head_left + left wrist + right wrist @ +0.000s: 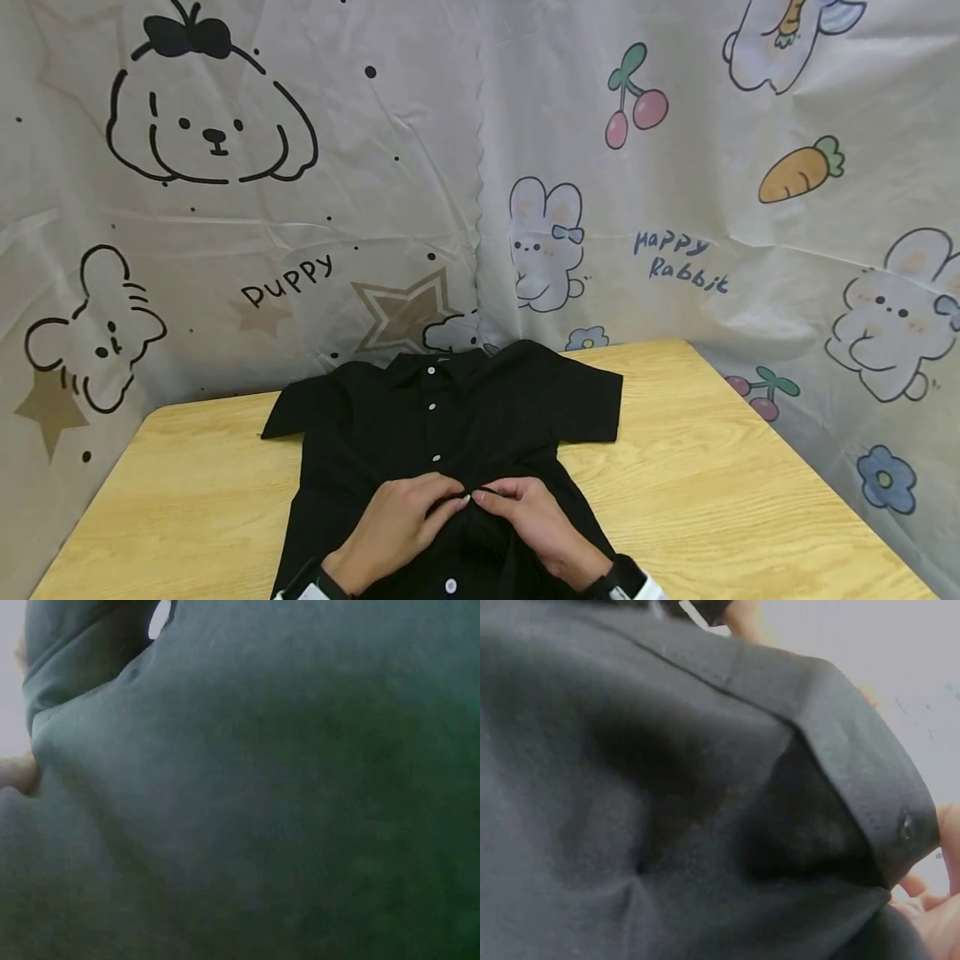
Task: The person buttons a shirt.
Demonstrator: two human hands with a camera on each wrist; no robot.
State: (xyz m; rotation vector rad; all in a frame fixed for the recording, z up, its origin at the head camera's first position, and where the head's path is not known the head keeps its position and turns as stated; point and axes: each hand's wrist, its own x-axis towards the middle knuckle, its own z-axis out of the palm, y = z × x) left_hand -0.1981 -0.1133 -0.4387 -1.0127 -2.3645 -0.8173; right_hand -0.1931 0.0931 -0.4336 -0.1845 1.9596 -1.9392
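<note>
A black short-sleeved shirt (360, 467) lies front side up, its collar toward the back. My left hand (408, 521) pinches the front placket at mid-shirt, with a white button (467, 498) at its fingertips. Facing it, my right hand (536, 521) pinches the other front edge between thumb and fingers, the fingertips of both hands nearly meeting. In the right wrist view the folded placket (847, 772) is lifted, with fingers (949, 847) at its edge. Dark cloth fills most of the left wrist view, and a white button (159, 619) shows at its top.
Several white buttons run up the shirt front, one near the collar (431, 371), and another button (451, 587) sits below the hands. The light wooden table (720, 467) extends on both sides. A patterned cloth curtain (420, 150) hangs behind and beside it.
</note>
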